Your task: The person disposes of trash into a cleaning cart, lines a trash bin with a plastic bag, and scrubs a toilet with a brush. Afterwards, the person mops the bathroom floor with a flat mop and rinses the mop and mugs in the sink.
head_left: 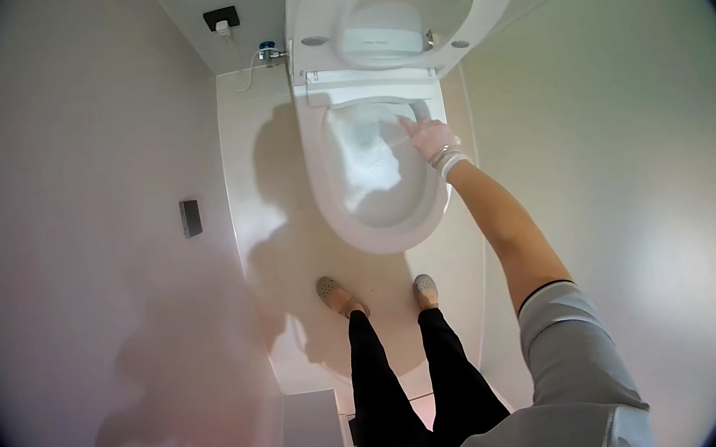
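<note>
Over the right rim of a white toilet [387, 240] is my right hand [434, 137], which seems to wear a thin clear glove with a pale band at the wrist. One finger points toward the inside of the bowl; the others look curled together. What they hold, if anything, is too small and blurred to make out. Whitish, bright patches show inside the bowl [369, 164]. Both the seat [328, 13] and the lid [412, 7] stand raised, with printed text on the lid. My left hand is out of view.
Walls stand close on the left and right. A black socket with a white plug [222, 27] and a blue-topped valve [267, 49] are behind the toilet at left. A dark block [190, 218] is on the left wall. A pale ledge [309, 444] is at lower left.
</note>
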A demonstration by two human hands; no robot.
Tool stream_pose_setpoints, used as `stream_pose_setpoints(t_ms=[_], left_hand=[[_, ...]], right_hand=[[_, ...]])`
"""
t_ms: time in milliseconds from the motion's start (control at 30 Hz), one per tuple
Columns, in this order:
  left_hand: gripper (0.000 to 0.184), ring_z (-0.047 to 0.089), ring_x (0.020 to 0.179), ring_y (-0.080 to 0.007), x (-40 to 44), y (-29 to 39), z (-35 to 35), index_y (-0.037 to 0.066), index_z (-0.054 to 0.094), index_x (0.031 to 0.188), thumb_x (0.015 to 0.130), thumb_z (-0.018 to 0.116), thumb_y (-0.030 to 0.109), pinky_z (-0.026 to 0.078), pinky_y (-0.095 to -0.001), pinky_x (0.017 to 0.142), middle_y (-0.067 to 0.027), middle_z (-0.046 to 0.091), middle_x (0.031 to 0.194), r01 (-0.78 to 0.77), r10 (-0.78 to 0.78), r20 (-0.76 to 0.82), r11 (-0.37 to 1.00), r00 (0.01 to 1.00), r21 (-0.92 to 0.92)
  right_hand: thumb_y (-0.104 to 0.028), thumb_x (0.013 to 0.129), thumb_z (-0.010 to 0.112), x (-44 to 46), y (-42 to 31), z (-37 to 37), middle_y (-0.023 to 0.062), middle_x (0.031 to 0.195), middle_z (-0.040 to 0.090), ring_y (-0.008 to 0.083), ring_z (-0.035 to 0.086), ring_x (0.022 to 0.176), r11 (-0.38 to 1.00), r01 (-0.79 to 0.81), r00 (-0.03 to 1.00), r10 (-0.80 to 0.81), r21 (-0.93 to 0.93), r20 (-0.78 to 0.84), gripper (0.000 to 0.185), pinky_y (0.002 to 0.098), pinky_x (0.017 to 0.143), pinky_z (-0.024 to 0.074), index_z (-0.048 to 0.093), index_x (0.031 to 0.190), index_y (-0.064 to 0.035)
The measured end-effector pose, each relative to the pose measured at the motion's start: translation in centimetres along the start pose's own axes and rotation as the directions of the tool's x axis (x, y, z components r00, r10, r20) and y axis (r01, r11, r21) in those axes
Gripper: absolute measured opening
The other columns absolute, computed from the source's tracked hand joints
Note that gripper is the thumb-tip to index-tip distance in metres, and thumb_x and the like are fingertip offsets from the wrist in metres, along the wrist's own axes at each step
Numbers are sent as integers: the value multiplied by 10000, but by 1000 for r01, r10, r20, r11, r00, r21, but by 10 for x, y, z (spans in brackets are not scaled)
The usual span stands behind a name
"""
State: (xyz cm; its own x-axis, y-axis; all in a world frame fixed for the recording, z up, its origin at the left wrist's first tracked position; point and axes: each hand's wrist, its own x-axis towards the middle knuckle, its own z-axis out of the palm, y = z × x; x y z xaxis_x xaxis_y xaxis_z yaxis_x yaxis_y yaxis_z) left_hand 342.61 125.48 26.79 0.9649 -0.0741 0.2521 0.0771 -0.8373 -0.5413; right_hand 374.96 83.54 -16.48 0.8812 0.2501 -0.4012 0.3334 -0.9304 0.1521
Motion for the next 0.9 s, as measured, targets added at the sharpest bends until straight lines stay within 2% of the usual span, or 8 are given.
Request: stream_pose_setpoints(t_ms=[233,333,500,667,767,800,833,900], left_hand=[[411,242,1324,-347,16,54,70,30,421,1301,900,405,117,197,-462,1070,-173,303,1407,144,-77,161,876,984,-461],[463,259,1315,-354,49,99,111,12,433,1289,828,418,49,199,-468,1061,-190,311,1396,189,-105,166,728,981,-659],[536,256,1322,-310,149,183,176,15,390,1320,786,381,-34,200,-409,1074,-153,329,1396,10,23,29,578,999,-816],[537,298,1300,-285,252,229,213,99,323,1368,842,389,16,269,-355,1052,-119,316,1412,-77,47,-67,284,997,-956],[563,271,1312,-298,302,246,210,113,281,1388,838,377,41,256,-350,1062,-121,291,1426,-12,49,-2,214,999,-977],[585,256,1319,-301,317,252,210,120,251,1400,832,373,55,248,-346,1068,-121,280,1432,42,58,54,190,997,-981],[585,256,1319,-301,336,257,212,120,251,1400,832,373,55,248,-346,1068,-121,280,1432,30,49,40,195,998,-980],[651,261,1318,-293,367,272,214,120,211,1411,790,401,75,237,-385,1068,-118,280,1434,57,22,65,251,998,-966]], right_hand=[[-87,847,473,-102,-39,61,130,1005,624,256,628,889,987,-154,898,159,-47,409,438,372,724,519,412,1277,-36],[-88,861,448,-77,-70,100,187,1003,610,305,619,903,878,99,961,-206,467,184,296,430,733,509,492,1149,-31],[-89,851,433,7,-25,7,132,886,634,296,626,822,979,-77,997,81,190,-14,343,385,666,519,460,1192,-74],[-75,847,450,-69,21,76,177,978,585,315,625,829,986,-162,986,164,46,-34,261,392,709,520,504,1102,-87],[-95,854,433,-131,-12,125,154,938,596,272,619,871,804,-277,961,235,526,147,247,377,754,502,523,1065,-3],[-134,888,399,-159,-27,137,100,799,600,226,627,743,993,90,995,-87,78,-41,232,361,684,513,546,1035,-33],[-134,888,399,-154,-30,129,100,799,600,226,627,743,993,88,995,-84,75,-58,232,361,684,513,546,1035,-33],[-174,890,439,-148,-47,94,53,720,546,165,542,617,658,-257,925,-45,708,377,249,314,552,459,552,1076,-54]])
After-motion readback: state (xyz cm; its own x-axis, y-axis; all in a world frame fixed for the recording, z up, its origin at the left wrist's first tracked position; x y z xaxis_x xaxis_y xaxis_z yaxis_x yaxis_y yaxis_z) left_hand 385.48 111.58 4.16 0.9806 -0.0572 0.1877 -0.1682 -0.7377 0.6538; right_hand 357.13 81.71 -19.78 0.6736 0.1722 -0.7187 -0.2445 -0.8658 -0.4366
